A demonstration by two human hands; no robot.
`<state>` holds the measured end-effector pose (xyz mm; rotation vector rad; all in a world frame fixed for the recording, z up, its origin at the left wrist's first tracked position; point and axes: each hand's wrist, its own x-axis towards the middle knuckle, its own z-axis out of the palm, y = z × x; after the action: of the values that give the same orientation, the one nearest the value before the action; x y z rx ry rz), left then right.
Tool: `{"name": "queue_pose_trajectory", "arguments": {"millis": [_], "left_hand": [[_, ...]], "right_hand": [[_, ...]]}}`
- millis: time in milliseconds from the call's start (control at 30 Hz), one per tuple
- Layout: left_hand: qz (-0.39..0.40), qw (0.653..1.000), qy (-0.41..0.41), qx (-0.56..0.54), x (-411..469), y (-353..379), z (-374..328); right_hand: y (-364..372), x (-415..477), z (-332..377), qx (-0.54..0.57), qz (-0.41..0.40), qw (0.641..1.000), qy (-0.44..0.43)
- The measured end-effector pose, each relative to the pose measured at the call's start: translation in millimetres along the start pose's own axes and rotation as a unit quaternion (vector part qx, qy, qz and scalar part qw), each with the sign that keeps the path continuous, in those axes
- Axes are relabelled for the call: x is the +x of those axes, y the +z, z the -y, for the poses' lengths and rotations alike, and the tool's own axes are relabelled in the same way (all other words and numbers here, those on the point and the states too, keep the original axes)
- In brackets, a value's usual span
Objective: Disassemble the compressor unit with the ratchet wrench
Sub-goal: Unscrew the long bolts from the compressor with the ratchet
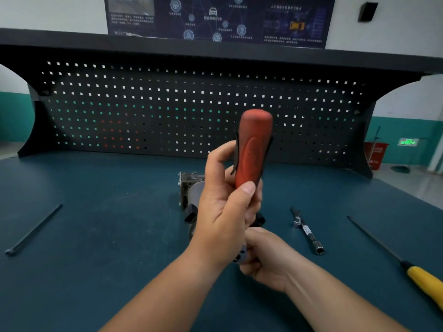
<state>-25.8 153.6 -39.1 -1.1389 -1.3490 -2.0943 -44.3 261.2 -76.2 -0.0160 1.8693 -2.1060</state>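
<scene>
My left hand (225, 207) grips the red handle of the ratchet wrench (254, 149), which stands nearly upright above the middle of the bench. The wrench's lower end is hidden behind my hands. The grey metal compressor unit (189, 188) lies on the blue bench behind and under my hands, mostly covered by them. My right hand (266, 257) sits lower and nearer to me, its fingers curled round the near end of the compressor, where a grey part (242, 255) peeks out.
A socket extension bar (308, 232) lies right of the compressor. A yellow-handled screwdriver (407, 267) lies at the far right, and a long black rod (33, 230) at the left. A black pegboard (167, 109) closes off the back of the blue bench (107, 236).
</scene>
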Motion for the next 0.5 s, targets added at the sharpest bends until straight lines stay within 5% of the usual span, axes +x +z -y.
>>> {"name": "queue_pose_trajectory", "arguments": {"millis": [167,500], "left_hand": [[0.025,0.999,0.013,-0.019,-0.4,-3.1,-0.1],[-0.161,0.986,0.037,0.005,8.7,-8.3,-11.1]], "right_hand": [[7.6,-0.3,-6.2,-0.016,0.012,1.0,-0.011],[7.0,-0.6,-7.7,0.048,0.08,0.996,0.004]]}}
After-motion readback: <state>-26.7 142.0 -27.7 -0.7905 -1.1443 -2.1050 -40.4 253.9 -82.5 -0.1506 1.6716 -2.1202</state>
